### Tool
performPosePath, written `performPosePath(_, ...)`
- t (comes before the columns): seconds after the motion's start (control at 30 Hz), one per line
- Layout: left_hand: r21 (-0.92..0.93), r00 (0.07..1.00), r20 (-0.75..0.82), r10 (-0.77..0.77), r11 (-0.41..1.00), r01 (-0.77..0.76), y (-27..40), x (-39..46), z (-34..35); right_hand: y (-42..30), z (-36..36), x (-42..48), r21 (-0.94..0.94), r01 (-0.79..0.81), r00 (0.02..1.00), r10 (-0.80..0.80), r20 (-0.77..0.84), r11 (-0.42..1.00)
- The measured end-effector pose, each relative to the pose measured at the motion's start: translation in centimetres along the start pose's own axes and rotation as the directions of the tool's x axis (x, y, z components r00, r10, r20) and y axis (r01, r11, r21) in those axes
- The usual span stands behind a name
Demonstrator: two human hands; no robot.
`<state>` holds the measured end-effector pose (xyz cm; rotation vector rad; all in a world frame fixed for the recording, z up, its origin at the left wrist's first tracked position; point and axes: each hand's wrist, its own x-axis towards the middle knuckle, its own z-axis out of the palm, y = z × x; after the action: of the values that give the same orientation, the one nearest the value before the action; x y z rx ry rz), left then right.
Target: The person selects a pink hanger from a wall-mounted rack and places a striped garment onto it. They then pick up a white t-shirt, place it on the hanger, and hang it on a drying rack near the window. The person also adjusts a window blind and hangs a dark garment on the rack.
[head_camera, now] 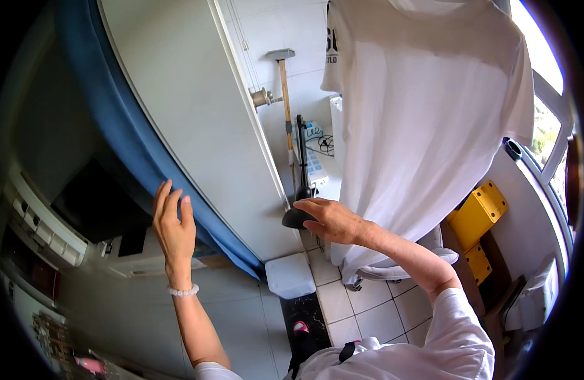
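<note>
My left hand (174, 223) is raised, its fingers apart and holding nothing, in front of a blue curtain (144, 142). A beaded bracelet (183, 290) circles that wrist. My right hand (334, 218) reaches across the middle with thumb and fingers apart and nothing seen between them. It overlaps a black desk lamp (296, 218) in the view; whether they touch I cannot tell. Behind and above that hand hangs a large white T-shirt (415, 123) with dark print on one sleeve. A white door (187, 109) stands between the curtain and the lamp.
A squeegee with a wooden pole (285, 95) leans by the tiled wall. A white lidded box (290, 275) sits on the floor at the door's foot. An office chair (415, 259) stands under the shirt. Yellow boxes (479, 209) are at the right, below the window (548, 128).
</note>
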<state>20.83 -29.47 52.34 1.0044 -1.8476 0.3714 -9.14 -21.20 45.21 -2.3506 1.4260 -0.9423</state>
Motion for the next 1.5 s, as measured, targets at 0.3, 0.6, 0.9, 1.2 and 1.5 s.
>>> performPosePath(0.3,0.071,0.917,-0.116,0.383,0.924,-0.377,-3.4,16.9,10.3,8.7,-1.2,12.3,-0.103,-0.255,0.926,0.212,-0.313,0.961)
performPosePath(0.6,0.360,0.734,-0.331,0.594,0.798,-0.483,-3.6,30.3,15.8,19.0,-4.0,26.3,-0.068,-0.425,0.834,0.362,-0.416,0.903)
performPosePath(0.9,0.450,0.667,-0.405,0.626,0.771,-0.450,-3.9,32.3,17.8,32.0,-4.4,36.8,-0.166,-0.462,0.861,0.396,-0.320,0.871)
performPosePath(1.2,0.451,0.587,-0.343,0.733,0.677,-0.582,-5.0,33.2,16.9,39.7,-1.2,43.6,-0.314,-0.328,0.945,0.308,-0.113,0.891)
performPosePath(1.5,0.458,0.573,-0.330,0.750,0.658,-0.598,-5.3,33.8,17.1,42.8,0.5,45.0,-0.486,-0.309,0.951,0.263,-0.162,0.817)
